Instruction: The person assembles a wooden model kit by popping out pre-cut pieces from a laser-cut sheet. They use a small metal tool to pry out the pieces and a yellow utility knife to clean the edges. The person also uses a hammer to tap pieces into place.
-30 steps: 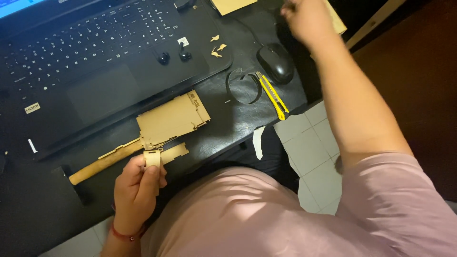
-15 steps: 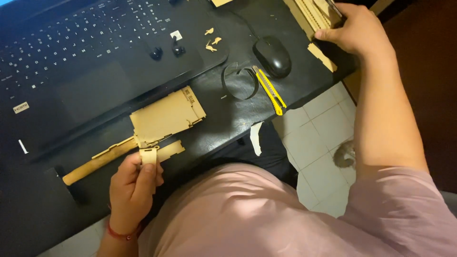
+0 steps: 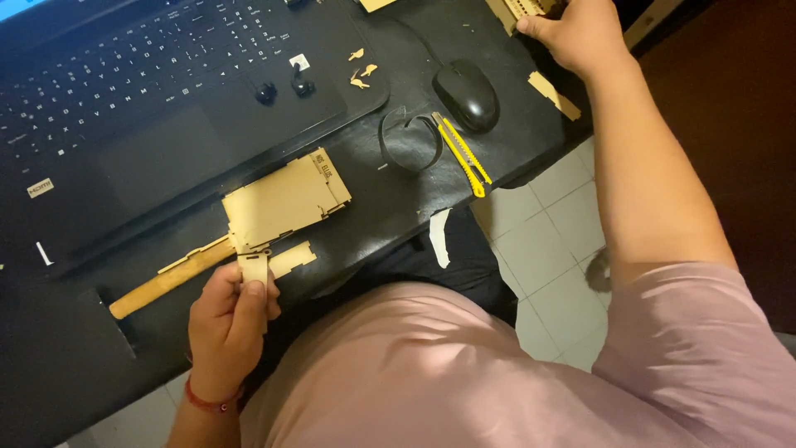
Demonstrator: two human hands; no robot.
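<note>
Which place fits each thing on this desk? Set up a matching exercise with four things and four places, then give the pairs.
Things:
1. mouse
2. yellow knife
3. small wooden piece
4. laptop

Places:
A. pinched in the left hand
B. top left of the desk
C. just right of the black loop
D. below the right hand, beside the knife's upper end

Pairs: 1-D, 2-C, 3-A, 4-B

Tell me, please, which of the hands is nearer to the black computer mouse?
The right hand is nearer, just beyond the mouse at the desk's far corner. The left hand is far off, holding a small wooden piece.
</note>
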